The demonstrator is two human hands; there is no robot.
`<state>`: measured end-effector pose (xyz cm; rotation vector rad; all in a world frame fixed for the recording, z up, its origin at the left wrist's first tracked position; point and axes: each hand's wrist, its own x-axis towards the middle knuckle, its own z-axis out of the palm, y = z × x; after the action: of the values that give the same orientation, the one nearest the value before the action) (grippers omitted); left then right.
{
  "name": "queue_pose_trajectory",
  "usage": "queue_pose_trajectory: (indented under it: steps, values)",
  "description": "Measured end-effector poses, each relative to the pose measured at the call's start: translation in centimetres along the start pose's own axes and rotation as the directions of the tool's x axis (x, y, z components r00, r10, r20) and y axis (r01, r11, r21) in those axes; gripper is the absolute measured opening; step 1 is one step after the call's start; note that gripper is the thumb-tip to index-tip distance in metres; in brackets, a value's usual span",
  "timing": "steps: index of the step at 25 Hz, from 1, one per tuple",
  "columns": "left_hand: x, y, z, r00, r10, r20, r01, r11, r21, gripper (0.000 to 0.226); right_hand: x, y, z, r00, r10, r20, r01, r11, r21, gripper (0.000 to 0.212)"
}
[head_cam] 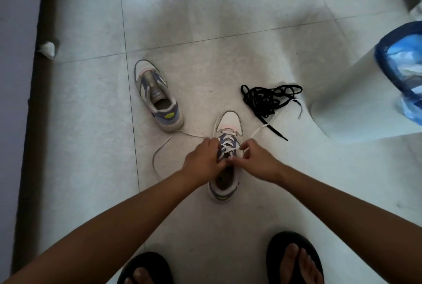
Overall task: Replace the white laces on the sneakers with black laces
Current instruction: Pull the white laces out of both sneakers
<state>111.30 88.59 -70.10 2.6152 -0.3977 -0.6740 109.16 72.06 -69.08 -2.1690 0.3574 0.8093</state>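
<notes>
Bare forearms, no sleeves; black flip-flops (294,258) on both feet.

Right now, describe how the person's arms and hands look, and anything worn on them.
Both forearms are bare from the frame's lower edge to the wrists, with no sleeves in view. The left hand and the right hand wear no gloves, and no watch, bracelet or ring shows on either. The fingers are bare too. Any clothing further up the arms lies outside the picture.
</notes>
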Motion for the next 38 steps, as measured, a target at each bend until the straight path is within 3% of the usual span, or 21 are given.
queue_pose_trajectory:
  steps: [3,7,13,15,17,19,20,22,23,24,25,26,28,30,31,32,33,34,35,36,38]
  values:
    - [0.4,0.6,0.4,0.998,0.057,-0.031,-0.058,0.998,-0.038,0.033,-0.1,-1.3,1.8,0.985,-0.139,-0.102,0.117,0.973,-0.197,0.043]
    - [-0.4,-1.7,0.0,0.991,0.122,-0.053,-0.123,0.992,-0.014,0.028,-0.6,-0.1,0.5,0.954,-0.272,-0.13,0.216,0.918,-0.334,0.029]
    - [-0.4,-1.9,0.6,0.986,0.162,-0.025,-0.152,0.959,0.238,0.036,0.0,0.3,1.8,0.903,-0.425,-0.068,0.26,0.665,-0.701,0.043]
    - [-0.2,-1.5,0.2,0.996,0.077,-0.035,-0.076,0.997,0.026,0.024,0.0,0.2,2.0,0.913,-0.401,-0.079,0.21,0.626,-0.751,0.044]
    - [-0.1,-1.2,-0.7,0.999,0.014,-0.028,-0.023,0.948,-0.318,0.011,-0.1,0.0,2.6,0.931,-0.361,-0.056,0.176,0.577,-0.798,0.044]
    - [-0.5,-1.1,-2.3,1.0,-0.016,0.027,0.029,0.811,-0.584,0.021,-0.1,-0.5,3.2,0.959,-0.281,-0.018,0.163,0.603,-0.781,0.044]
    - [-0.8,-1.3,-3.1,0.997,-0.034,0.066,0.071,0.704,-0.707,0.028,0.0,-0.8,3.1,0.974,-0.227,-0.019,0.149,0.695,-0.703,0.041]
    - [-1.8,-2.4,-5.3,0.987,-0.091,0.134,0.158,0.359,-0.92,0.018,-0.3,-1.3,1.8,0.992,-0.12,-0.045,0.097,0.929,-0.356,0.023]
    - [-2.2,-3.6,-6.3,0.98,-0.115,0.164,0.177,0.116,-0.977,0.008,-0.8,-1.3,0.9,0.996,-0.08,-0.041,0.076,0.992,-0.099,0.009]
    - [-2.8,-5.4,-7.4,0.975,-0.122,0.185,0.17,-0.122,-0.978,0.01,-1.6,-1.1,-0.1,0.998,-0.061,-0.001,0.06,0.985,0.164,0.013]
    - [-3.4,-7.2,-8.1,0.97,-0.108,0.219,0.183,-0.269,-0.945,0.023,-2.6,-0.7,-1.3,0.997,-0.057,0.047,0.033,0.915,0.403,0.024]
    - [-4.2,-9.0,-8.7,0.95,-0.093,0.297,0.257,-0.309,-0.916,0.038,-3.6,-0.1,-2.8,0.996,-0.064,0.067,0.011,0.798,0.603,0.027]
    - [-6.2,-11.9,-8.3,0.836,-0.051,0.546,0.532,-0.168,-0.83,0.061,-5.3,2.0,-6.0,0.999,-0.023,0.03,-0.015,0.481,0.876,0.021]
    - [-8.0,-13.0,-6.2,0.623,-0.115,0.774,0.777,0.209,-0.594,0.069,-6.3,4.9,-8.9,0.992,0.102,-0.071,0.042,0.262,0.964,0.018]
    - [-8.5,-12.7,-5.0,0.557,-0.234,0.797,0.798,0.415,-0.436,0.064,-6.8,6.3,-9.6,0.977,0.193,-0.095,0.043,0.26,0.965,0.017]
    - [-8.5,-12.2,-4.0,0.56,-0.363,0.745,0.748,0.609,-0.265,0.059,-7.1,7.5,-9.5,0.955,0.284,-0.085,-0.011,0.324,0.946,0.015]
    - [-8.0,-11.4,-3.2,0.618,-0.449,0.645,0.634,0.77,-0.072,0.054,-7.2,8.5,-8.7,0.93,0.363,-0.052,-0.116,0.426,0.897,0.011]
    - [-7.1,-10.0,-2.8,0.718,-0.449,0.533,0.459,0.88,0.123,0.053,-7.0,8.9,-7.3,0.91,0.415,-0.007,-0.238,0.536,0.81,0.011]
    - [-5.9,-8.4,-2.7,0.82,-0.385,0.423,0.302,0.92,0.251,0.053,-6.7,8.6,-5.5,0.902,0.432,0.029,-0.329,0.641,0.693,0.014]
    - [-4.5,-6.7,-2.6,0.902,-0.278,0.331,0.194,0.945,0.263,0.05,-6.2,7.9,-3.6,0.912,0.409,0.033,-0.356,0.748,0.56,0.018]
    - [-1.3,-3.4,-2.6,0.973,-0.063,0.222,0.046,0.996,0.081,0.038,-4.7,5.8,-0.3,0.965,0.261,-0.007,-0.251,0.933,0.258,0.029]
